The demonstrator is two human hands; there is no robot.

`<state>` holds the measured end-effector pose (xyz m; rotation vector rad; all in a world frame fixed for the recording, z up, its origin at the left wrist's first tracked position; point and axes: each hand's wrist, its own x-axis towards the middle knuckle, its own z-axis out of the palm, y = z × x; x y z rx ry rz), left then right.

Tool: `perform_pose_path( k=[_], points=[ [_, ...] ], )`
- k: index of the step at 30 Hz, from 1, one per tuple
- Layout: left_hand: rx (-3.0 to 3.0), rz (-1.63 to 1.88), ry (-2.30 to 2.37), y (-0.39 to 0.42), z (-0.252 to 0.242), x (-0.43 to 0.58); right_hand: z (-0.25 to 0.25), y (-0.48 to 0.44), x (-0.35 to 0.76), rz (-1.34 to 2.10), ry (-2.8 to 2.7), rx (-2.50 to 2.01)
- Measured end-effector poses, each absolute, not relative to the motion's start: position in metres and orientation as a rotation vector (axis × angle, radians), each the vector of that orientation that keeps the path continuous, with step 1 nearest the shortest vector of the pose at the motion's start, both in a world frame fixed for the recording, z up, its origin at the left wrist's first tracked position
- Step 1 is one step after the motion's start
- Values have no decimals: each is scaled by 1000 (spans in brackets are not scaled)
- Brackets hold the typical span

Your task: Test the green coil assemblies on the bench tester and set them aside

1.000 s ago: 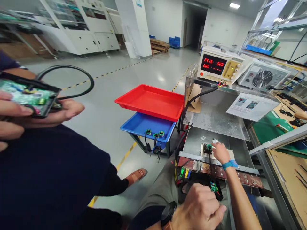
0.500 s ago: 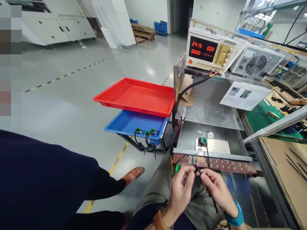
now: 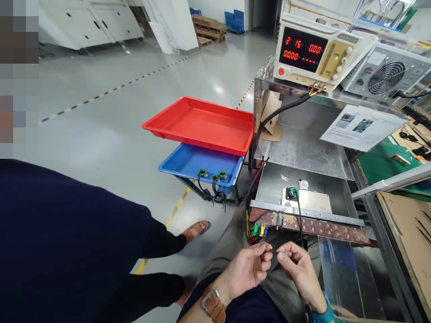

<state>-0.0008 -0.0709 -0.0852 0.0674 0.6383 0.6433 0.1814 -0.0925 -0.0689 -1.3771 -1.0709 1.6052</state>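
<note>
My left hand (image 3: pixel 247 268) and my right hand (image 3: pixel 299 269) meet low over the lap. Between their fingertips runs a short stretch of thin black wire (image 3: pixel 274 251), pinched from both sides. Just beyond them is a red-brown terminal strip (image 3: pixel 332 231) with rows of metal studs. Green, yellow and blue connectors (image 3: pixel 260 229) sit at its left end. Behind the strip, a round part with a green ring (image 3: pixel 294 193) rests on a pale metal plate (image 3: pixel 313 202). Its black cable (image 3: pixel 300 220) drops across the strip towards my right hand; the lower end is partly hidden.
A red tray (image 3: pixel 202 125) stands left, above a blue tray (image 3: pixel 175 163) holding several green-ringed parts with hanging cables. A power supply (image 3: pixel 303 49) with lit red digits sits on the metal shelf. Close by on the left stands another person (image 3: pixel 77 242).
The view has shifted, so the bench appears further right. My hands have moved lower, away from the strip. The black length that hung below my right hand no longer shows there.
</note>
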Motion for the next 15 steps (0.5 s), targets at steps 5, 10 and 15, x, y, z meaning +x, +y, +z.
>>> perform_pose_path(
  k=[5,10,15],
  points=[
    [96,729,774,-66,-103,-7,-77,-87,152,1222,-1302,-1510],
    [778,1018,1303,-67,-111,-17,-88,-79,124,793,-1645,-1707],
    [1362,1019,1484,-70,-110,-21,-93,-73,115,618,-1772,-1808]
  ],
)
